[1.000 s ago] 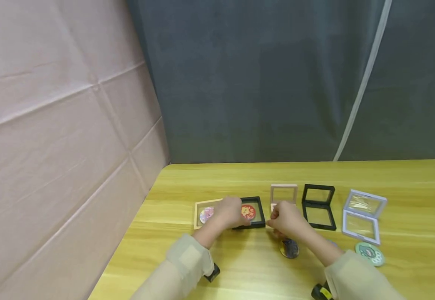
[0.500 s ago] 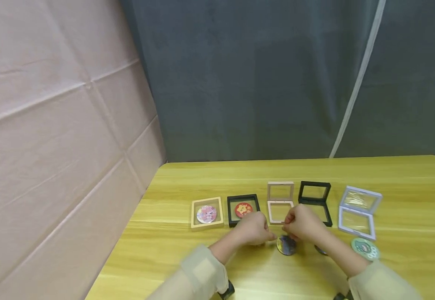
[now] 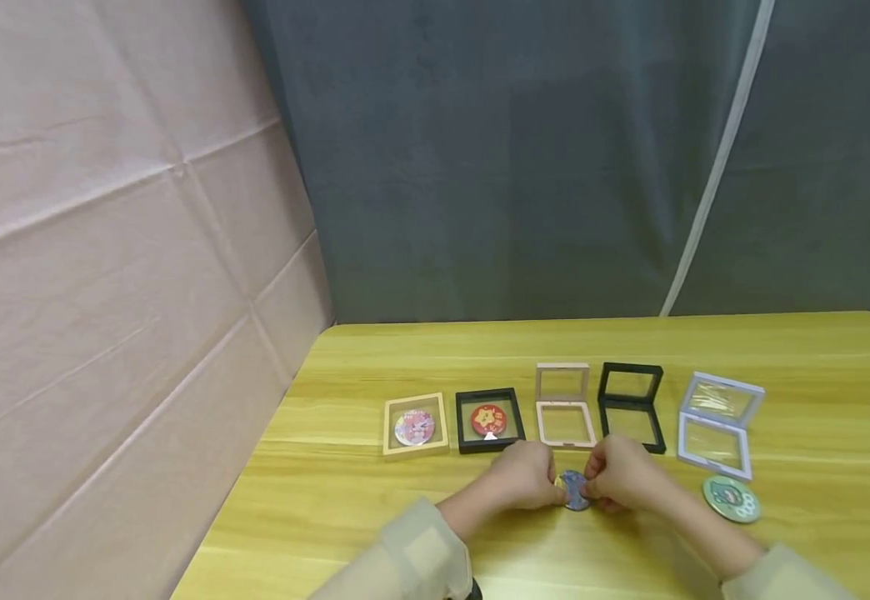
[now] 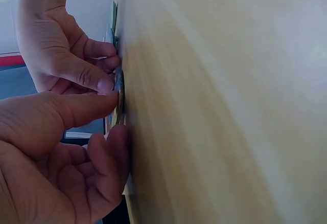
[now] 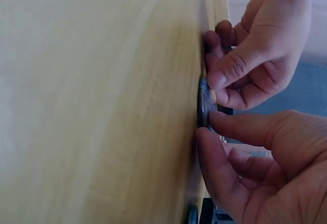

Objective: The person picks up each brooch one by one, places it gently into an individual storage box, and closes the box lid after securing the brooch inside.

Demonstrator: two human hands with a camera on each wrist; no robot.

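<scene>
A round badge [image 3: 574, 490], dark blue with some yellow, lies low over the table between my two hands. In the head view my left hand [image 3: 527, 477] pinches its left edge and my right hand [image 3: 622, 472] pinches its right edge. Seen edge-on in the left wrist view, the badge [image 4: 119, 88] sits at the tabletop, with the left thumb on its face. The right wrist view shows the badge [image 5: 203, 104] between both hands' fingers. Just behind the hands stands a pink frame [image 3: 565, 425], its lid raised.
Left of it lie a cream frame [image 3: 387, 433] with a pink badge [image 3: 414, 427] and a black frame [image 3: 467, 447] with a red star badge [image 3: 488, 420]. To the right are opened black [image 3: 632, 407] and lilac [image 3: 714, 454] frames, plus a green badge [image 3: 731, 499] on the wooden table.
My left hand has moved right from the black frame to the blue badge, uncovering both left frames. My right hand has come down from the pink frame onto the badge's right edge.
</scene>
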